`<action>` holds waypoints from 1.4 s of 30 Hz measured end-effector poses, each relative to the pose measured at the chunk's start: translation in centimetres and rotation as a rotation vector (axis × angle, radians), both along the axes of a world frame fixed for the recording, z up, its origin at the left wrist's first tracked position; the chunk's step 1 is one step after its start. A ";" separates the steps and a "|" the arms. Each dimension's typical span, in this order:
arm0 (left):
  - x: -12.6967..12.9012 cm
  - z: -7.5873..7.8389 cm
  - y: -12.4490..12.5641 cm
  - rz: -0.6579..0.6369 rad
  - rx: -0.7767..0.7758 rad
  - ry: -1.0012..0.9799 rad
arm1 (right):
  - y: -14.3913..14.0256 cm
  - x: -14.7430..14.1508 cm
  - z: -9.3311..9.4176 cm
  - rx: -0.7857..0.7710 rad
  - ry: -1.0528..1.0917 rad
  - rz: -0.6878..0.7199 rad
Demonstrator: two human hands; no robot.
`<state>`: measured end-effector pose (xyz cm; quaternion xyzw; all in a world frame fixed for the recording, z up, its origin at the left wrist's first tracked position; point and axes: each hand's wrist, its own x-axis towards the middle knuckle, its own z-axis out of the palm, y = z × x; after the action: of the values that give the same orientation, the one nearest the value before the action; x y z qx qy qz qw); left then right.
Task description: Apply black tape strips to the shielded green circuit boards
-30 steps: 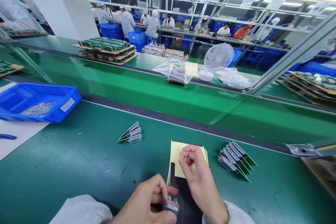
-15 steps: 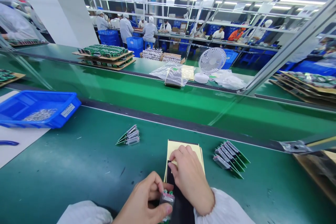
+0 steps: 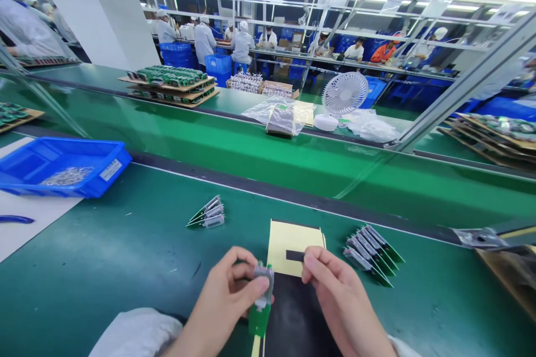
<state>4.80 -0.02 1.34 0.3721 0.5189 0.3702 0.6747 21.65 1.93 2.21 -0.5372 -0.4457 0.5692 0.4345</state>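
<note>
- A factory hall is showing, with a dark green desk (image 3: 125,268) lying in front of a lighter green conveyor belt (image 3: 259,150); other people in white coats are working at a far line at 12 o'clock.
- The left hand (image 3: 228,304) is holding a small green circuit board (image 3: 262,301) upright, its grip closed on the metal part at the board's top, thumb against fingers.
- The right hand (image 3: 339,301) is pinching a short black strip (image 3: 295,255) between thumb and forefinger; that grip is narrow, closed on the strip's right end.
- The strip is hanging over a yellow backing sheet (image 3: 288,237), which is lying on the desk at 12 o'clock from the hands, just beside them. A black sheet (image 3: 295,318) is lying beneath the hands.
- A fanned row of boards (image 3: 371,254) is lying at 2 o'clock from the right hand, near it.
- A smaller bunch of boards (image 3: 207,213) is lying at 11 o'clock from the left hand.
- A blue tray (image 3: 96,150) holding small metal parts is sitting at 10 o'clock, well apart.
- A white fan (image 3: 345,95) is standing beyond the belt at 1 o'clock.
</note>
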 end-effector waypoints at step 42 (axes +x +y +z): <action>1.2 2.4 0.2 -0.142 0.025 -0.125 | -3.5 -1.9 -1.2 0.037 0.109 -0.222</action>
<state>6.01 0.21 3.75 0.3925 0.4436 0.3505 0.7255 19.75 -1.53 1.02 -0.5435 -0.3697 0.5374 0.5283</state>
